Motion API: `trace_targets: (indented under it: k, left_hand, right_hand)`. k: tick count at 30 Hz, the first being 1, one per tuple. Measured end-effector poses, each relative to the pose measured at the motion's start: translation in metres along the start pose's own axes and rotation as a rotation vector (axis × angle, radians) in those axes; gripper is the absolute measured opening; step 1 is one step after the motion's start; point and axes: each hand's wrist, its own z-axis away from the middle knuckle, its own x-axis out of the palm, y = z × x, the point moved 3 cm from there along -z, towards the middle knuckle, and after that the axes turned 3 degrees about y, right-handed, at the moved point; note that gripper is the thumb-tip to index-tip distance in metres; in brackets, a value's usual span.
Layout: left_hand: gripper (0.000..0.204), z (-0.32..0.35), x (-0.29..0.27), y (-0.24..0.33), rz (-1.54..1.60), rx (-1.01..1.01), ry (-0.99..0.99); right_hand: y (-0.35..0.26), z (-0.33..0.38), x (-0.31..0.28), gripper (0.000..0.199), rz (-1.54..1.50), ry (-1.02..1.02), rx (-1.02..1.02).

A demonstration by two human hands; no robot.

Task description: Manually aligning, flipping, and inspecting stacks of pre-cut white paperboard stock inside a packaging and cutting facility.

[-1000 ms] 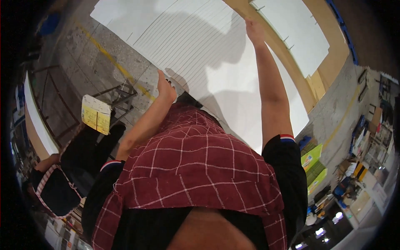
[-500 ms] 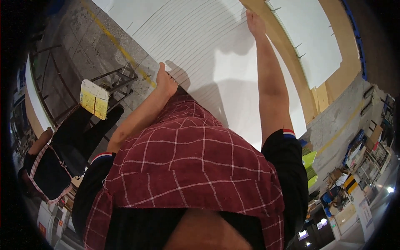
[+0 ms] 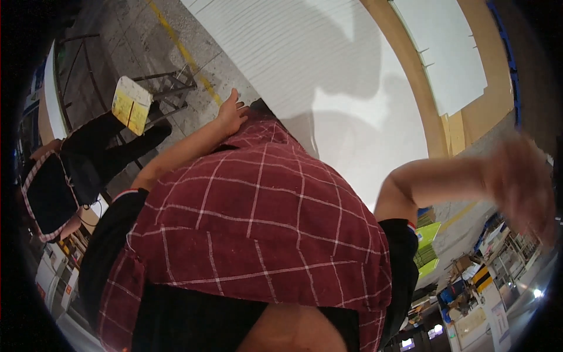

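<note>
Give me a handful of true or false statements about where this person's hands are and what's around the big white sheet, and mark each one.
1. The left hand is near the lower edge of the big white ribbed sheet. True.
2. The right hand lies flat on the white sheet. False: it is off the sheet, blurred, out to the right side.
3. The person wears a dark red checked apron. True.
4. The yellow card is in the left hand. False: it is apart from that hand, off to its left by the metal rack.
5. Either hand grips a tool. False: both show open and empty.
</note>
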Motion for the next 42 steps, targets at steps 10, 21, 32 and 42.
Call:
trace_targets:
  k: [10,21,32,42]
  left_hand:
    - [0.069,0.018,-0.011,-0.021,-0.121,0.031,-0.051]
    - [0.071,0.022,-0.005,-0.026,-0.126,0.055,-0.099]
    - [0.07,0.016,-0.014,-0.031,-0.025,0.067,-0.075]
    - [0.07,0.001,-0.009,-0.028,-0.103,0.091,-0.108]
  right_hand:
    - [0.004,0.174,0.216,0.02,0.796,-1.261,0.366]
    - [0.093,0.128,0.189,0.006,1.02,-1.514,0.515]
    - [0.043,0.162,0.186,0.005,0.951,-1.528,0.518]
    - [0.009,0.198,0.153,0.005,0.931,-1.453,0.469]
